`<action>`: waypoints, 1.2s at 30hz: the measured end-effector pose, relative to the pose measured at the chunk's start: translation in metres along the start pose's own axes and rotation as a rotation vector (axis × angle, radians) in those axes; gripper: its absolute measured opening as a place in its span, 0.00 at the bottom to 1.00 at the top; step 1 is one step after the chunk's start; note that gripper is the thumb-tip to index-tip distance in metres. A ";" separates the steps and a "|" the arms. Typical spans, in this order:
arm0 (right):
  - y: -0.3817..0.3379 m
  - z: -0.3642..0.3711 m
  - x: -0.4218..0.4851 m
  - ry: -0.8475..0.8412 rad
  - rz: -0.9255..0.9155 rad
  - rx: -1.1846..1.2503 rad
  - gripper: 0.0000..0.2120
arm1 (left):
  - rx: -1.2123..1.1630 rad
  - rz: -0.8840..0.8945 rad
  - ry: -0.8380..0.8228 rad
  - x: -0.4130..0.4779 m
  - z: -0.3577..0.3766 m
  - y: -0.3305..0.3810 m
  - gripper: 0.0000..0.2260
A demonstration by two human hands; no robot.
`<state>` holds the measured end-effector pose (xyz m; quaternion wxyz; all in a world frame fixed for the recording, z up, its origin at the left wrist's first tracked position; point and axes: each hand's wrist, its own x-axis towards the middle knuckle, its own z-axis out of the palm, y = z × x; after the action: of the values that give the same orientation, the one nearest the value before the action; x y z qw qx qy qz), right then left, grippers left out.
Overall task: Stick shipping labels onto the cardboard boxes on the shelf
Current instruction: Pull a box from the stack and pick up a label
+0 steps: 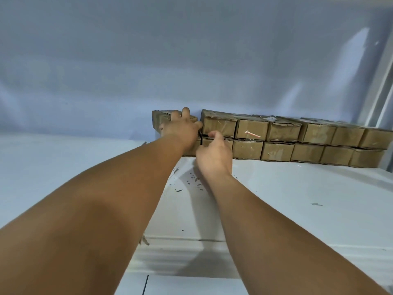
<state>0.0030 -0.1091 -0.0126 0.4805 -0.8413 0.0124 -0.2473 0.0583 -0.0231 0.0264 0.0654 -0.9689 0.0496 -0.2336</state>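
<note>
We see both arms stretched out to the cardboard boxes (282,133), which stand two rows high at the back of the white shelf (297,199), against the bluish wall (191,60).

The left hand (180,127) lies against the front of the upper left box (161,118). Its fingers (186,111) hook over the top edge and hold the box, and the thumb points right towards the neighbouring stack. Just under that palm sits the lower left box (192,149), mostly hidden by the wrist.

The right hand (214,153) is just beside and below the left one. Its fingers (215,134) are curled inward, the tips at the dark gap between the left stack and the next stack – whether they pinch anything there, a label or otherwise, we cannot tell.

To the right of the right fingertips the two rows of boxes run on, touching side by side, towards the grey upright (382,92). Near those fingertips, one box along in the upper row, the marked box (252,126) carries a red and white streak (253,134) on its front; we cannot make out what it is.

On the shelf below the right wrist lie small dark flecks (192,182) – well nearer us, under the left forearm, a brown scrap (144,241) sticks out at the shelf's front edge
</note>
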 end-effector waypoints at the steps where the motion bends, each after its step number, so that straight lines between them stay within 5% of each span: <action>1: 0.001 0.001 0.000 0.000 0.007 0.005 0.23 | -0.002 -0.014 0.033 -0.004 0.001 0.001 0.16; 6: -0.005 -0.006 -0.006 0.002 -0.010 0.098 0.19 | -0.094 -0.018 0.143 -0.033 -0.017 -0.001 0.14; 12: -0.026 -0.030 -0.036 -0.109 0.194 0.619 0.22 | -0.273 0.123 0.329 -0.096 -0.055 -0.001 0.13; 15: -0.024 -0.057 -0.056 -0.217 0.323 0.951 0.20 | -0.340 0.121 0.335 -0.126 -0.073 0.005 0.14; 19: -0.025 -0.092 -0.083 -0.295 0.366 1.076 0.22 | -0.323 0.301 0.262 -0.160 -0.089 0.024 0.18; 23: -0.018 -0.128 -0.099 -0.306 0.428 0.937 0.12 | -0.475 0.512 0.190 -0.183 -0.085 0.030 0.27; 28: -0.004 -0.150 -0.108 -0.239 0.460 0.739 0.04 | -0.899 0.303 0.169 -0.200 -0.067 0.025 0.22; 32: -0.001 -0.146 -0.104 -0.119 0.440 0.576 0.10 | -0.465 -0.026 0.201 -0.196 -0.048 0.003 0.24; 36: 0.003 -0.133 -0.102 -0.010 0.338 0.350 0.22 | -0.041 -0.153 0.085 -0.195 -0.037 -0.011 0.24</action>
<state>-0.1428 -0.1915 -0.0010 0.6537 -0.7323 0.1078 -0.1576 -0.1311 0.0086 -0.0265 0.0256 -0.9602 -0.0170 -0.2777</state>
